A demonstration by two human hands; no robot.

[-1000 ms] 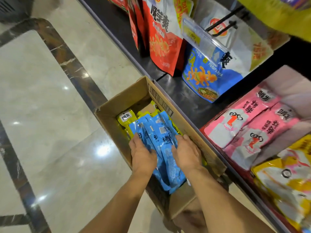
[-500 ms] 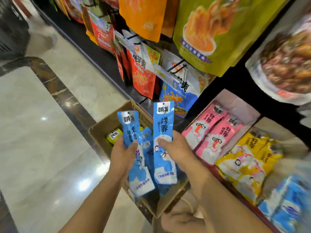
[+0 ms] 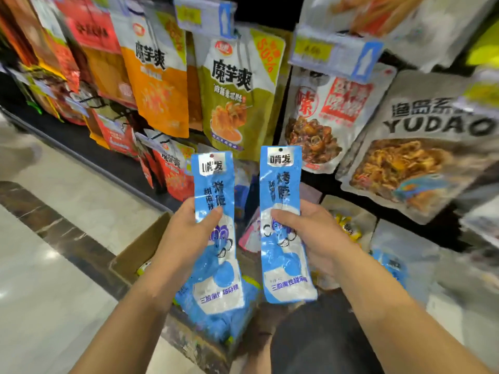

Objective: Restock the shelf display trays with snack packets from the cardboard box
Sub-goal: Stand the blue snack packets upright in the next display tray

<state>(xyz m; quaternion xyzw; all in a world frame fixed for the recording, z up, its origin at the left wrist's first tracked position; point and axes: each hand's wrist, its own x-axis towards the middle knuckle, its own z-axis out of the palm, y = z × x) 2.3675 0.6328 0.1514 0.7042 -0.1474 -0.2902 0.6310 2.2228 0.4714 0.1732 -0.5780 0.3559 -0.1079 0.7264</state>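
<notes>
Gripped a blue snack packet [image 3: 216, 184] upright in the left hand [image 3: 183, 238], fingers [image 3: 189, 210] curled round it; clutched a second packet [image 3: 280, 190] likewise in the right hand [image 3: 316, 233]. Held both side by side, not touching, above the cardboard box [image 3: 137, 252] (more blue packets [image 3: 216, 322] beneath, blurred), facing hanging snack bags [image 3: 235, 98].

An orange pouch [image 3: 162, 85] and an olive-green pouch [image 3: 232, 95] are hanging side by side, with a white-and-red pouch [image 3: 332, 117] and a grey YUDAO pouch [image 3: 421, 147] hanging further right. A clear price tag [image 3: 334, 54] is sticking out above them. At lower left, a pale marble floor [image 3: 54, 279] is shining, a dark stone band [image 3: 67, 238] crossing it.
</notes>
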